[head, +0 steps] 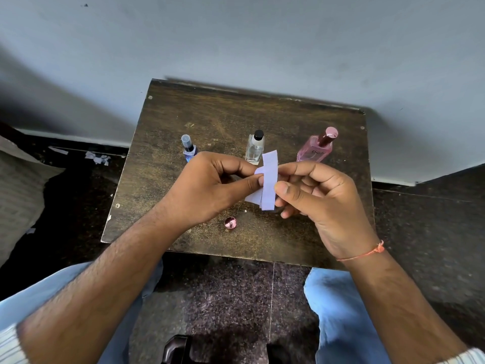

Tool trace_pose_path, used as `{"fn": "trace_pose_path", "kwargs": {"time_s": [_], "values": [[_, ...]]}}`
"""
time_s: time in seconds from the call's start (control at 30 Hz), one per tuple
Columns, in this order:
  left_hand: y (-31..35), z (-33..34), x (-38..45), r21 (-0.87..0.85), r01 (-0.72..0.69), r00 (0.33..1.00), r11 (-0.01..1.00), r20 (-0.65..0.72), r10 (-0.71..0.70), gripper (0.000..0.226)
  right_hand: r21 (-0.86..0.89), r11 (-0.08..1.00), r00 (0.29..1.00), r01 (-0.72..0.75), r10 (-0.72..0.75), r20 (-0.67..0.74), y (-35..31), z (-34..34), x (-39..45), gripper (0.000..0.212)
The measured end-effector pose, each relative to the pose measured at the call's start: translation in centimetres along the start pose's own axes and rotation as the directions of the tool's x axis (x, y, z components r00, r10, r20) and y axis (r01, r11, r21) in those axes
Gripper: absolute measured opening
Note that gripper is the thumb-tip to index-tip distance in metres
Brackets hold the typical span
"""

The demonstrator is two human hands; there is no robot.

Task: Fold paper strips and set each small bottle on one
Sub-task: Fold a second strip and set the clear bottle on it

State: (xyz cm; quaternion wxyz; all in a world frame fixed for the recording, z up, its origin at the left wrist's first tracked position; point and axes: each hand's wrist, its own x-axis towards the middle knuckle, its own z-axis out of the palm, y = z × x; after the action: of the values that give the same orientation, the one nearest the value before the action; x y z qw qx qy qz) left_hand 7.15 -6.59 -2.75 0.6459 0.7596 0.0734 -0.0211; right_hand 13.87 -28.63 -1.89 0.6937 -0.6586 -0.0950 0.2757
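Note:
Above the small dark wooden table (162, 164), both hands hold a folded white paper strip (269, 182). My left hand (210, 187) pinches its left side between thumb and forefinger. My right hand (320, 195) pinches its right edge with the thumb in front. Three small bottles stand in a row behind the hands: a blue one with a clear cap (188, 147), partly hidden by my left hand, a clear one with a black cap (255, 147), and a pink one with a pink cap (319, 149).
A loose pink cap (230, 223) lies on the table near its front edge. The table stands against a grey wall (236, 43). Paper scraps (98, 157) lie on the dark floor to the left. My knees in blue jeans (338, 306) flank the table's front.

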Motion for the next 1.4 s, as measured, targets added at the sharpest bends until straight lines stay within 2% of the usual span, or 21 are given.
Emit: {"fn": "trace_pose_path", "kwargs": {"time_s": [0.17, 0.33, 0.53, 0.77, 0.83, 0.93, 1.1, 1.27, 1.4], "values": [[-0.3, 0.0, 0.0, 0.005, -0.014, 0.999, 1.000, -0.043, 0.014, 0.023, -0.069, 0.997, 0.999, 0.045, -0.044, 0.023, -0.1, 0.5, -0.3, 0.021], [0.0, 0.0, -0.1, 0.021, -0.015, 1.000, 1.000, 0.003, 0.015, 0.017, -0.119, 0.992, 0.999, 0.039, -0.042, -0.024, -0.2, 0.6, -0.2, 0.014], [0.2, 0.1, -0.1, 0.028, -0.046, 0.997, 0.999, 0.062, 0.044, 0.022, -0.037, 0.999, 0.999, -0.009, 0.008, -0.041, -0.4, 0.5, -0.2, 0.012], [0.0, 0.1, -0.1, 0.034, -0.056, 0.995, 0.998, 0.081, 0.054, 0.024, -0.033, 0.999, 0.999, -0.029, 0.028, -0.025, -0.5, 0.5, -0.2, 0.013], [-0.2, 0.0, 0.0, 0.033, -0.059, 0.995, 0.998, 0.081, 0.056, 0.023, 0.027, 0.997, 0.997, -0.074, 0.074, -0.014, -0.7, 0.5, -0.2, 0.015], [-0.5, -0.1, 0.1, 0.036, -0.053, 0.997, 0.998, 0.056, 0.051, 0.020, 0.147, 0.971, 0.982, -0.186, 0.182, 0.044, -1.3, 0.3, -0.2, 0.005], [-0.8, -0.1, 0.0, 0.162, -0.054, 0.998, 0.985, -0.033, 0.060, 0.013, 0.206, 0.937, 0.956, -0.282, 0.257, 0.142, -1.6, 0.3, -0.2, 0.013], [0.5, 0.6, -0.6, 0.402, -0.205, 0.972, 0.892, -0.025, 0.235, 0.023, 0.159, 0.951, 0.959, -0.266, 0.245, 0.142, -1.3, 0.6, -0.3, 0.015], [0.2, 0.2, -0.6, 0.444, -0.288, 0.940, 0.849, -0.041, 0.340, 0.026, 0.206, 0.943, 0.964, -0.262, 0.243, 0.112, -1.3, 0.9, -0.2, 0.021]]}}
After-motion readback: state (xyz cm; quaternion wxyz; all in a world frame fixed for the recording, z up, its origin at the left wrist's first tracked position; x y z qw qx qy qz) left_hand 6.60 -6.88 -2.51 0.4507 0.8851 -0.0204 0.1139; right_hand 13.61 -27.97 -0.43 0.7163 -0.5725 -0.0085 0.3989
